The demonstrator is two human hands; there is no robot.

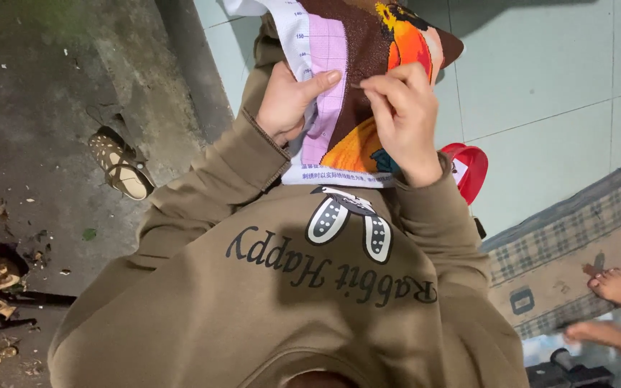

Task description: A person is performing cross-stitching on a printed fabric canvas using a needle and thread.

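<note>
The olive-brown sweatshirt (pixel 267 309) fills the lower half of the view, closest to the lens, with dark lettering and a rabbit-ear print across its chest. Just above it, held up in front of the chest, is a cross-stitch canvas (pixel 357 86), worked in brown, orange and lilac with a white gridded border. The left hand (pixel 289 100) grips the canvas at its left edge, thumb laid flat across the lilac part and fingers curled behind the cloth. The right hand (pixel 400 118) rests on the stitched brown area, thumb and forefinger pinched narrowly together on something too thin to make out, perhaps a needle. Beyond the right sleeve shows a red plastic stool (pixel 468 169) on pale floor tiles. A beige sandal (pixel 120 167) lies on grey concrete at left. At lower right, another person's bare feet (pixel 612 309) rest near a checked mat (pixel 576 237).
</note>
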